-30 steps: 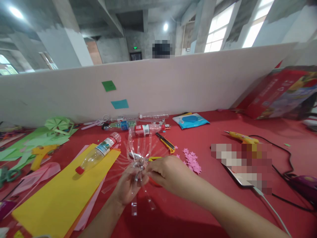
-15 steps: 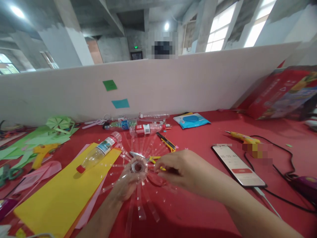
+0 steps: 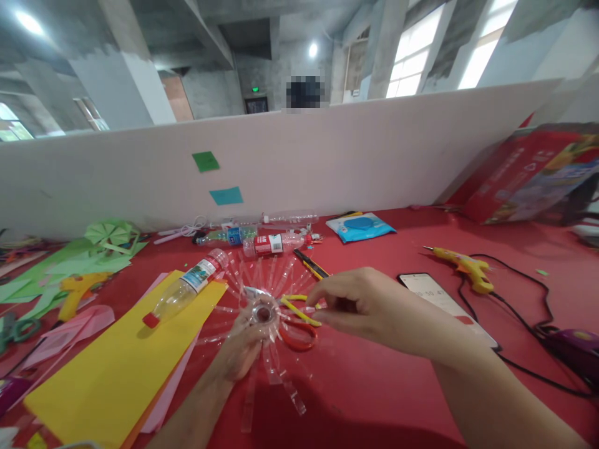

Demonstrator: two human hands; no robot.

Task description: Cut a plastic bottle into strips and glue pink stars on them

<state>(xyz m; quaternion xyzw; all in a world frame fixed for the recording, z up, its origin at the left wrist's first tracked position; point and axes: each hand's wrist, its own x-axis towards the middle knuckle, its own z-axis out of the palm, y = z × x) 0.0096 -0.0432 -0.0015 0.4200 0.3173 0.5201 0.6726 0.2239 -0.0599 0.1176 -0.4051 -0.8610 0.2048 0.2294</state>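
Note:
A clear plastic bottle piece [image 3: 263, 313], its wall cut into many thin strips spread outward like rays, is held by its neck. My left hand [image 3: 244, 342] is wrapped round it from the lower left. My right hand [image 3: 344, 304] is closed beside the strips on the right, its fingertips pinched; what they hold, if anything, is too small to make out. Scissors [image 3: 300, 337] with red and yellow handles lie on the table beneath the strips, next to the right fingertips. A yellow and black cutter [image 3: 312, 264] lies just behind the right hand.
Left are yellow paper [image 3: 107, 362] with a bottle [image 3: 187, 284] on it, green paper and a glue gun [image 3: 77, 293]. Behind lie more bottles [image 3: 269, 244] and a wipes pack [image 3: 360, 227]. Right are a phone [image 3: 444, 305] and a corded glue gun [image 3: 463, 265].
My right hand has shifted slightly right and up, uncovering more of the scissors' handles. The stripped bottle piece has turned a little in my left hand.

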